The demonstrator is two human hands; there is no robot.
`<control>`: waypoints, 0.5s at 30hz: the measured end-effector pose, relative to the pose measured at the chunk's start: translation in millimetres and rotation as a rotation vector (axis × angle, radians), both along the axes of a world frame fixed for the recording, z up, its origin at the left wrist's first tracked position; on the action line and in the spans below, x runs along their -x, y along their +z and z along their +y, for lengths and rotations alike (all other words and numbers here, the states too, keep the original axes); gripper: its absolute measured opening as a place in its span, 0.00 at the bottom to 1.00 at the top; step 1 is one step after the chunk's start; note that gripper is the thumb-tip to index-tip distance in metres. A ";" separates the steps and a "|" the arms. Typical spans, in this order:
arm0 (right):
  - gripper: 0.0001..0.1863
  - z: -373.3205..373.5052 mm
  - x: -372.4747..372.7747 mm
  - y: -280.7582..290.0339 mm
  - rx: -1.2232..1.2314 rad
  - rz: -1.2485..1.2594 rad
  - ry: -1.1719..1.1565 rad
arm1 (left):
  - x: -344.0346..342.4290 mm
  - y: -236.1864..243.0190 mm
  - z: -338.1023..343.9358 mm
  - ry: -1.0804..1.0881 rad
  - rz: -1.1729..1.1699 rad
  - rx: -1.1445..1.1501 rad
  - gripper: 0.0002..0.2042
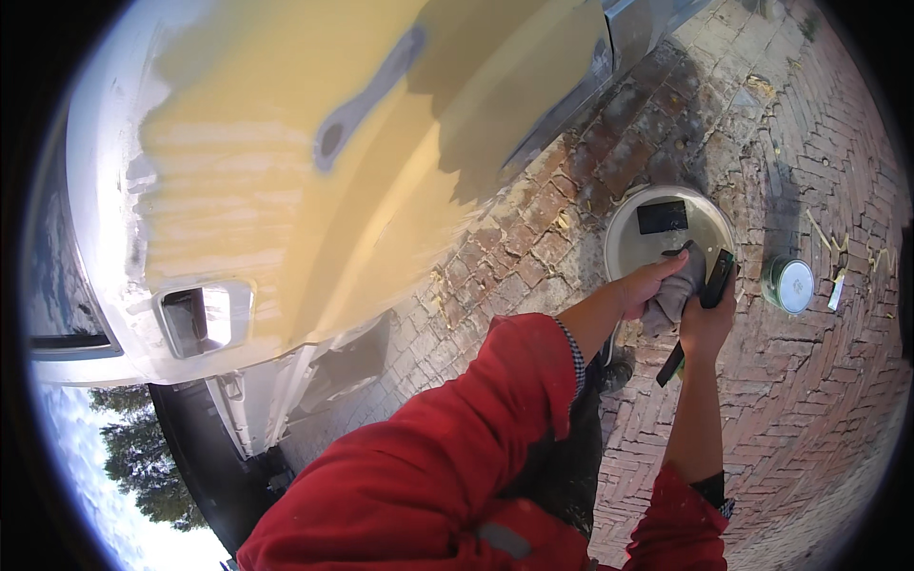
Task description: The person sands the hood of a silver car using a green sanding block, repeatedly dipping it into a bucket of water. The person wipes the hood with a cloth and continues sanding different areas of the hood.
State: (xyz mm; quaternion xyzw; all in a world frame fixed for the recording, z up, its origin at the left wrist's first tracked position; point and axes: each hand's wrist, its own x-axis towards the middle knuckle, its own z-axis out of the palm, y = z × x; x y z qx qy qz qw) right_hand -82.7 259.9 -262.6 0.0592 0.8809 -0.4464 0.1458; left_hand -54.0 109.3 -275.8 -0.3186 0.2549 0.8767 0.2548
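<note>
My left hand (645, 288) is closed around a bunched grey cloth (678, 291), thumb on top, over the near side of a round pale bucket (612, 240). Close beside it, my right hand (708, 328) grips a long, narrow black and green tool (718, 278), perhaps a sanding block. One end of that tool points up over the bucket's rim; the other sticks out below the hand. Inside the bucket, a dark rectangular piece (663, 217) lies in what looks like cloudy water. The fingers of both hands are partly hidden.
To the left stands a vehicle body with a yellowish panel (257, 190), grey patches and a square opening (195, 321). A lidded can (794, 286) and a small white strip (837, 290) rest on the brick paving (790, 400) right of the bucket. My shoe (619, 369) is below it.
</note>
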 end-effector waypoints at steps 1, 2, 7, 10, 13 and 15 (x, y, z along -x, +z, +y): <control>0.40 5.2 -3.1 1.0 -0.104 -0.014 0.051 | -1.7 0.1 4.4 -0.015 -0.015 0.049 0.34; 0.42 10.6 -6.5 2.0 -0.221 0.021 0.074 | -3.0 0.7 6.2 -0.006 -0.027 0.079 0.31; 0.36 47.9 -22.6 14.4 0.154 -0.023 -0.151 | -2.1 27.5 4.8 0.013 -0.095 0.224 0.24; 0.31 72.0 -36.3 27.9 0.391 -0.411 -0.406 | -0.3 82.8 -14.9 -0.092 0.093 0.584 0.24; 0.29 93.4 -52.0 46.3 0.556 -0.589 -0.614 | -2.9 180.3 -59.7 -0.276 0.321 0.990 0.28; 0.28 104.7 -60.9 60.9 0.658 -0.658 -0.672 | -5.1 262.8 -93.5 -0.355 0.341 1.251 0.29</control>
